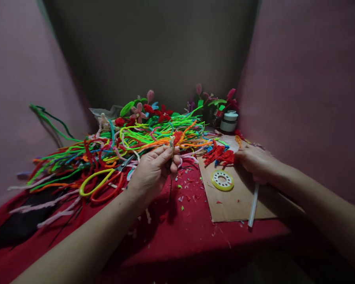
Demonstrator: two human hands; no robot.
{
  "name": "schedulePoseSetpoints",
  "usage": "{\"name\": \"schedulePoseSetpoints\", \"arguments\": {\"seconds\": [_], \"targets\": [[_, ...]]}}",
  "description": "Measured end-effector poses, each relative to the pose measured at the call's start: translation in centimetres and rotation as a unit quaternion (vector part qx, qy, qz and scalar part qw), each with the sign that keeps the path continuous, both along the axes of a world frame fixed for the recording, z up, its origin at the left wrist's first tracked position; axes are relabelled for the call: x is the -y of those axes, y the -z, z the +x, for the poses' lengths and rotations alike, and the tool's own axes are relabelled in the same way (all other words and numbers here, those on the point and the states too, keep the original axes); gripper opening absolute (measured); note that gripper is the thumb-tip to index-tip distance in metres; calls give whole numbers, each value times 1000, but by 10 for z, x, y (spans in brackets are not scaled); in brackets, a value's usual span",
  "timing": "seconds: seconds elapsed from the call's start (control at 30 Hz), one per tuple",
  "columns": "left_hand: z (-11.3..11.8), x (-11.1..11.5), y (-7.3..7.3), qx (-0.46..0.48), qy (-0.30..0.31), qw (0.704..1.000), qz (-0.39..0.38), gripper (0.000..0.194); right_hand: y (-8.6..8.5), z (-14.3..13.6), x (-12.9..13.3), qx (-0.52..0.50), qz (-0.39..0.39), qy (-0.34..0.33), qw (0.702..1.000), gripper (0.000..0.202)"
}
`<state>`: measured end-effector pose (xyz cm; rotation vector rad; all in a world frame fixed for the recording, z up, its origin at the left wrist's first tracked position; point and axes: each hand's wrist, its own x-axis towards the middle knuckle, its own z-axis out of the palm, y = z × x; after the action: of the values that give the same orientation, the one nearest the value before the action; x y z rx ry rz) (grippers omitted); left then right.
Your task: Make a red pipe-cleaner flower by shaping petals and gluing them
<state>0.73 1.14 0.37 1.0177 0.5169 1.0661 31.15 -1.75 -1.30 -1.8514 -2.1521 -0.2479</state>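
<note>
My left hand pinches a small flower piece with a red petal and a pale tip, held up over the red cloth; a thin dark stem hangs below the fingers. My right hand is at the right, over the cardboard, with its fingers closed at the edge of a pile of red fuzzy petals. A translucent white stick points down from under that palm. What the right fingertips grip is hidden. A yellow ring-shaped spool lies on the cardboard between the hands.
Many coloured pipe cleaners are heaped at the back and left. Scissors with yellow and red handles lie at their front edge. Finished fuzzy flowers and a white-lidded jar stand behind. Scraps dot the red cloth.
</note>
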Motion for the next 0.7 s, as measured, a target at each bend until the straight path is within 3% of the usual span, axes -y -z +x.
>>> {"name": "schedulePoseSetpoints", "arguments": {"seconds": [0.07,0.13,0.17,0.2,0.3,0.37,0.43,0.53,0.7], "targets": [[0,-1,2,-1,4,1000,8,12,-9,1,3,25,-27,-5,999,16],[0,-1,4,-5,13,1000,15,13,-19,-2,8,-37,-27,-15,999,17],[0,-1,4,-7,22,1000,17,13,-25,-6,12,-117,-26,-27,992,16],[0,0,4,-9,31,999,15,14,-29,-11,16,-222,-43,-48,973,17],[3,4,4,-10,53,999,3,14,-38,-36,26,-480,-113,-110,863,16],[4,7,2,-18,74,997,-2,14,-40,-55,28,-578,-136,-140,792,16],[5,11,0,-32,111,993,-2,16,-40,-71,27,-628,-160,-156,745,16],[3,14,-3,-42,155,987,-3,17,-40,-89,20,-675,-164,-161,701,14],[-1,17,-5,-41,190,981,2,17,-35,-99,11,-701,-137,-166,680,15]]}}
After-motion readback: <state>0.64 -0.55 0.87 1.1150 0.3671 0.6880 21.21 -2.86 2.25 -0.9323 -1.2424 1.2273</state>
